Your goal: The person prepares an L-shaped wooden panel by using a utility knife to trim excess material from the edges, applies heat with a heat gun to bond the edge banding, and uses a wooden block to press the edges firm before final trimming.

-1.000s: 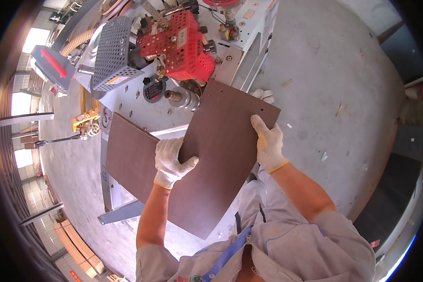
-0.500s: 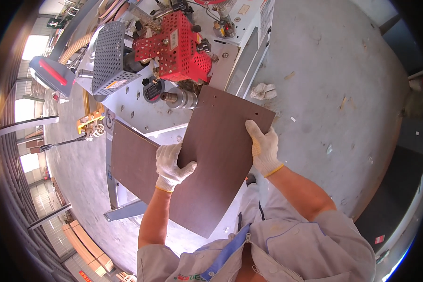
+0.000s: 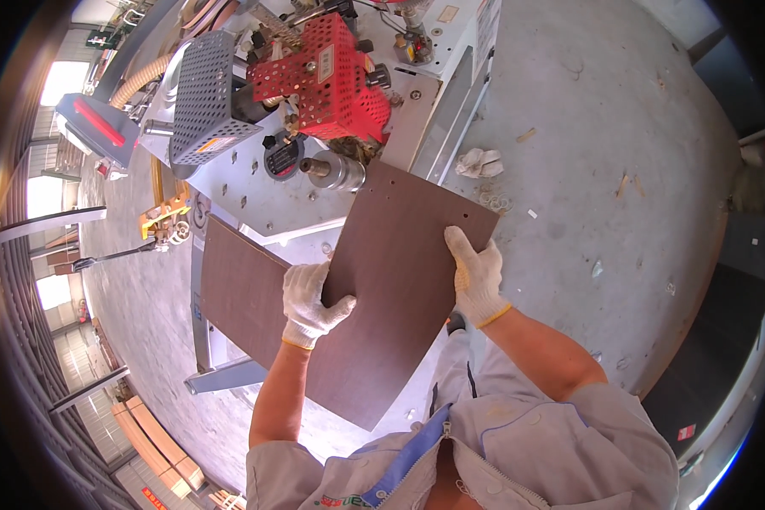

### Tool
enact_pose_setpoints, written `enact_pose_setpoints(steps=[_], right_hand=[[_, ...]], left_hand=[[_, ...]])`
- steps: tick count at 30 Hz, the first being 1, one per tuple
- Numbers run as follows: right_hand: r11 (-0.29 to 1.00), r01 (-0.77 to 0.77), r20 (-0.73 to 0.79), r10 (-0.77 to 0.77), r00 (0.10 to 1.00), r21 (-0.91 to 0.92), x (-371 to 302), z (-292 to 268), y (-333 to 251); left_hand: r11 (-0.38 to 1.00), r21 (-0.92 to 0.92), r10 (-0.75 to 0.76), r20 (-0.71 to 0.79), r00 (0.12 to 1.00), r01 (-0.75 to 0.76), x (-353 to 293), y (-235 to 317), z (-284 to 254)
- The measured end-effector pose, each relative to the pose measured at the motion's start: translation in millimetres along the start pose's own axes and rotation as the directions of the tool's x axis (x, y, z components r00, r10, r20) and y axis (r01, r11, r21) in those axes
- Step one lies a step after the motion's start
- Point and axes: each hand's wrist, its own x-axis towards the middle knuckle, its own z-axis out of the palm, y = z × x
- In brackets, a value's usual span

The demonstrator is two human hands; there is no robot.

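Note:
Both gloved hands grip a dark brown rectangular board [image 3: 391, 280], tilted in front of me, with a few small holes near its far end. My left hand [image 3: 308, 299] closes on its left edge, thumb lying over the face. On the right edge, nearer the far corner, my right hand [image 3: 478, 276] holds it with the thumb on top; the other fingers are partly hidden. The board's far end is beside a metal roller [image 3: 342, 172] of a machine. A second brown panel [image 3: 238, 276] extends to the left, partly behind my left hand.
The machine carries a red perforated guard [image 3: 340, 89] and a grey perforated guard [image 3: 202, 102] over its pale metal top [image 3: 229, 200]. A crumpled whitish cloth [image 3: 479, 162] and scraps lie on the grey floor [image 3: 586, 187]. Long wooden boards [image 3: 157, 446] are stacked at the lower left.
The board's far end has come slightly back from the machine, and the machine sits a little further right in view. Both hands keep the same grip.

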Motion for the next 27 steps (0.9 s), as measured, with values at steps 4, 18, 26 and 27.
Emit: enact_pose_setpoints(steps=[4,18,26,27], right_hand=[[1.000,0.005,0.017,-0.005,1.000,-0.004,-4,-1,4],[0.999,0.009,0.050,-0.011,0.999,0.040,-19,-7,21],[0.962,0.020,0.099,0.008,0.995,-0.273,-25,-22,14],[0.961,0.022,0.103,0.007,0.995,-0.275,-22,-27,12]], left_hand=[[1.000,0.005,-0.028,0.001,1.000,0.028,-4,2,-2],[0.999,0.032,-0.040,-0.012,0.999,0.040,-27,2,-6],[0.998,0.053,-0.031,-0.042,0.999,0.034,-36,4,-7],[0.998,0.054,-0.033,-0.045,0.998,0.035,-38,4,-7]])
